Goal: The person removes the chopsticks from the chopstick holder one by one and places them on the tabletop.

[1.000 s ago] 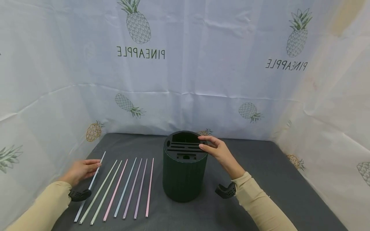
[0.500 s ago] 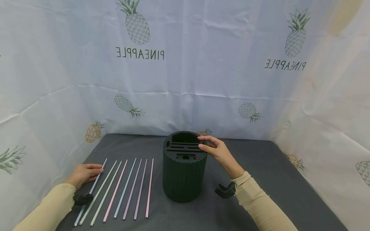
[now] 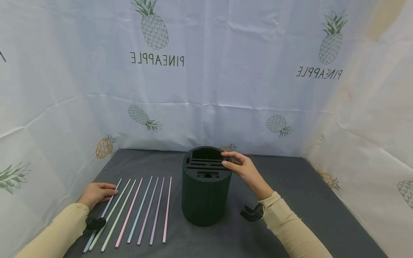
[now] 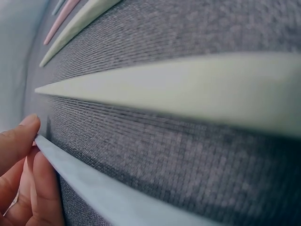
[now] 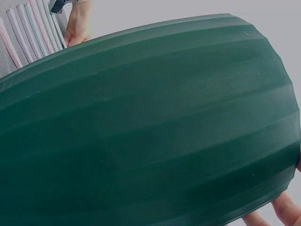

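My left hand point(image 3: 96, 192) lies on the grey table at the left and pinches the upper part of a light blue stick point(image 3: 100, 218), the leftmost in a row of several pastel sticks point(image 3: 142, 211). In the left wrist view the fingertips point(image 4: 28, 165) meet the light blue stick point(image 4: 103, 193), and a pale green stick point(image 4: 188, 92) lies beside it. A dark green ribbed holder point(image 3: 204, 200) with a slotted top stands upright mid-table. My right hand point(image 3: 240, 167) grips its right top rim, thumb and forefinger over the slots. The holder point(image 5: 150, 132) fills the right wrist view.
The grey table cloth point(image 3: 306, 200) ends at white pineapple-print curtains point(image 3: 206, 89) at the back and on both sides. Black wrist mounts sit on the right sleeve point(image 3: 253, 213) and the left sleeve point(image 3: 95, 223).
My left hand has drawn the light blue stick back toward me and in line with the other sticks. The right hand and the holder have stayed put.
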The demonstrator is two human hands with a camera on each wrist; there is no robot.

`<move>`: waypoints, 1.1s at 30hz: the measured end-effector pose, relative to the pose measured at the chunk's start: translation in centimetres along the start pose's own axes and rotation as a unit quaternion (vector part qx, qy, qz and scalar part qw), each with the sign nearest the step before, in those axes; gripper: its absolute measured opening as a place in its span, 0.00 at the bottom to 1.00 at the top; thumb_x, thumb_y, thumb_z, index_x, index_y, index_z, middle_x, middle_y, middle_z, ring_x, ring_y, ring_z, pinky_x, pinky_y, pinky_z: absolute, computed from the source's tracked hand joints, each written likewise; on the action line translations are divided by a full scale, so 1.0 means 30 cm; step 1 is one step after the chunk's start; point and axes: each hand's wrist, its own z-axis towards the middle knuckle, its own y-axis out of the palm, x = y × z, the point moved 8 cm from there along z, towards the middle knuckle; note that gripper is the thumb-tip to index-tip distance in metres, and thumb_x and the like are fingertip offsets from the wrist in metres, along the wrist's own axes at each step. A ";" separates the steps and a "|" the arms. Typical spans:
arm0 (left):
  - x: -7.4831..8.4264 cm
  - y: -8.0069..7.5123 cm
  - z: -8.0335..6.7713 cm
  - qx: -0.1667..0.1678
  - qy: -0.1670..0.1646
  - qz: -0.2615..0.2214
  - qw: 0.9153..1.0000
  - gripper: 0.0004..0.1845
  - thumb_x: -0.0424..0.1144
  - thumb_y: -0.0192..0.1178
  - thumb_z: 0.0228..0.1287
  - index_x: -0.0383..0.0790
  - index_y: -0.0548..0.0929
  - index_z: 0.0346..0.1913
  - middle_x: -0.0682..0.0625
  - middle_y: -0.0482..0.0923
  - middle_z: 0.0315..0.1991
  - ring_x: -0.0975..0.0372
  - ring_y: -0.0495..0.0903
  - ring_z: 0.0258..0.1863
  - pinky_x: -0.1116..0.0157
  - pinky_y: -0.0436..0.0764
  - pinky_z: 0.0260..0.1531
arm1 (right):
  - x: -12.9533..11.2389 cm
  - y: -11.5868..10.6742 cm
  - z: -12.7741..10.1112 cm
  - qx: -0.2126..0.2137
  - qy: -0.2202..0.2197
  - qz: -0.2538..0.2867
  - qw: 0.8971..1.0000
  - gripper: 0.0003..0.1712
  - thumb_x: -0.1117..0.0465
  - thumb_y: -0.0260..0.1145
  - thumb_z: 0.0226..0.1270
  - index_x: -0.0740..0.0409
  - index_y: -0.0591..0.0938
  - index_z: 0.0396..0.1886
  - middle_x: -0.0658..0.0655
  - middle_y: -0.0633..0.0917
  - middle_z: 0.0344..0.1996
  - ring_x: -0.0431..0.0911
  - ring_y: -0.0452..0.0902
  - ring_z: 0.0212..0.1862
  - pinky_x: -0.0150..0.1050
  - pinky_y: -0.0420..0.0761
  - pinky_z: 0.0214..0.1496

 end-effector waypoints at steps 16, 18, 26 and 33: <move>0.015 0.006 -0.013 0.014 -0.006 0.022 1.000 0.22 0.34 0.71 0.54 0.21 0.81 0.49 0.39 0.84 0.41 0.69 0.79 0.27 0.70 0.84 0.28 | -0.001 0.000 -0.005 0.007 0.004 -0.003 1.000 0.28 0.52 0.66 0.67 0.54 0.73 0.65 0.55 0.63 0.73 0.55 0.62 0.72 0.58 0.64 0.71; 0.016 0.007 -0.014 0.013 -0.006 0.022 1.000 0.22 0.34 0.71 0.55 0.21 0.81 0.49 0.41 0.84 0.40 0.70 0.79 0.27 0.70 0.84 0.28 | -0.001 0.001 -0.004 0.007 0.004 -0.004 1.000 0.28 0.53 0.66 0.67 0.54 0.73 0.65 0.56 0.62 0.73 0.55 0.62 0.72 0.58 0.64 0.71; 0.012 0.006 -0.013 0.015 -0.002 0.013 1.000 0.24 0.34 0.72 0.53 0.20 0.80 0.49 0.42 0.85 0.38 0.70 0.79 0.27 0.69 0.84 0.28 | -0.002 0.001 -0.005 0.005 0.003 -0.003 1.000 0.28 0.52 0.65 0.68 0.54 0.73 0.65 0.55 0.63 0.73 0.55 0.61 0.72 0.58 0.64 0.71; 0.004 0.007 -0.015 -0.009 -0.003 -0.023 1.000 0.24 0.34 0.69 0.58 0.21 0.79 0.52 0.53 0.84 0.36 0.72 0.80 0.28 0.70 0.85 0.30 | -0.005 0.003 -0.006 0.003 0.002 0.002 1.000 0.29 0.52 0.65 0.68 0.54 0.73 0.65 0.55 0.63 0.73 0.55 0.61 0.72 0.58 0.64 0.71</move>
